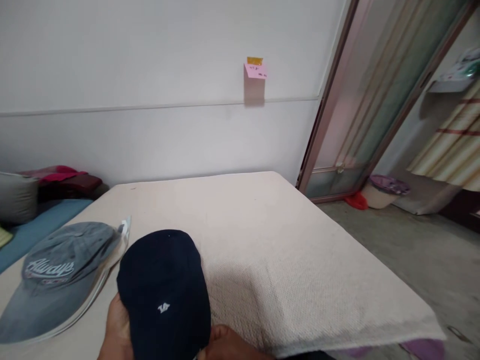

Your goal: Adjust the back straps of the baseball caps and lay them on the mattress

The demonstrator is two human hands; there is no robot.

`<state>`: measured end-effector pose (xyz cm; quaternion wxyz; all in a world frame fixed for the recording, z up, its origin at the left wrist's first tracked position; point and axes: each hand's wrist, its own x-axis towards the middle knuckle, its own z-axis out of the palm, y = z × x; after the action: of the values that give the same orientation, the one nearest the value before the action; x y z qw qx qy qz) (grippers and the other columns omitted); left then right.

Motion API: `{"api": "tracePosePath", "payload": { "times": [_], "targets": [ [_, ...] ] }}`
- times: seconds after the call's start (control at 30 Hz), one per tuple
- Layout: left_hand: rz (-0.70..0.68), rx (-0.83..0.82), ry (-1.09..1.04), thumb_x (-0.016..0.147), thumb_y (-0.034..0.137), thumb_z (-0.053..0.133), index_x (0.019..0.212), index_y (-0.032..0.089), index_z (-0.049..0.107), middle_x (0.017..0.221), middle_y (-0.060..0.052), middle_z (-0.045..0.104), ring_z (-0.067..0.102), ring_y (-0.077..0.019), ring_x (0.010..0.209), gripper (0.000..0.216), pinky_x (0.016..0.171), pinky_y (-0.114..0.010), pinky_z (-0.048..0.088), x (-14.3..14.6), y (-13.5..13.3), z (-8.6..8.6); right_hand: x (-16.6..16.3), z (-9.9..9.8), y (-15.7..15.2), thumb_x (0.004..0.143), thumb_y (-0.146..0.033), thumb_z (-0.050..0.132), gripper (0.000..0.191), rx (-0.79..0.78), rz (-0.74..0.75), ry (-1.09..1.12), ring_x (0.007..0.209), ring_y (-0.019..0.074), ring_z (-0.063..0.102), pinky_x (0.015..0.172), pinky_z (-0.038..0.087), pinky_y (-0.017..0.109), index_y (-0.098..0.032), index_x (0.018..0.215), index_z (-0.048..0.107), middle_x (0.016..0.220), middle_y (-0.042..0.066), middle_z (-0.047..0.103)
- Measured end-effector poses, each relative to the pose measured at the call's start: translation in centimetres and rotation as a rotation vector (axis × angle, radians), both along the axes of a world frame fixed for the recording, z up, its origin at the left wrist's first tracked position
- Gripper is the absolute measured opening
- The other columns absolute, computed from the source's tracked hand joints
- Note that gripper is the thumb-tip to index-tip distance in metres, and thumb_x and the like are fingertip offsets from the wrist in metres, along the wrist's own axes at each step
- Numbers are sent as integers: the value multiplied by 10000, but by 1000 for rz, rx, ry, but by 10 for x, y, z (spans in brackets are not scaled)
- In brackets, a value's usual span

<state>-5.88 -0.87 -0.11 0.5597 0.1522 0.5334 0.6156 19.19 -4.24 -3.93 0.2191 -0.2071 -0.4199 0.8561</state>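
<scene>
Navy fabric cap (168, 270) (item 1): located bottom ctr-left of view, held above near edge of cream cloth-covered surface (307, 280), crown pointing away from wearer, small white emblem (163, 307) facing up, lower end cut off by frame. L hand (117, 325): clamped on cap's L side, fingers partly hidden behind it. R hand (228, 342): closed on cap's lower R edge, approx. opp. L hand; exact fingertip contact hidden. Hands apart, cap between. Grey cap (71, 280) (item 2): rests on same surface, L of item 1, brim twd wearer, "Always" lettering (51, 268) on front; pale layer (123, 240) shows beneath, along its R side. Bkgd: white wall (150, 65) at far side, w/ pink note (257, 71) fixed by yellow tape (254, 61). Far R: framed sliding door (356, 110), lined bin (378, 194) on floor, striped curtain (450, 145). Far L: grey cushion (18, 197) nr blue surface (48, 215).
</scene>
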Motion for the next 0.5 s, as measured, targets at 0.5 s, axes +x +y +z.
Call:
{"api": "tracePosePath", "payload": {
  "times": [0.5],
  "targets": [
    [-380, 10, 192, 637, 185, 635, 1104, 210, 640, 682, -9, 690, 587, -165, 527, 468, 508, -264, 434, 100, -17, 20, 93, 70, 73, 811, -305, 571, 191, 180, -194, 75, 408, 63, 498, 409, 354, 169, -133, 765, 639, 601, 14, 622]
  ]
}}
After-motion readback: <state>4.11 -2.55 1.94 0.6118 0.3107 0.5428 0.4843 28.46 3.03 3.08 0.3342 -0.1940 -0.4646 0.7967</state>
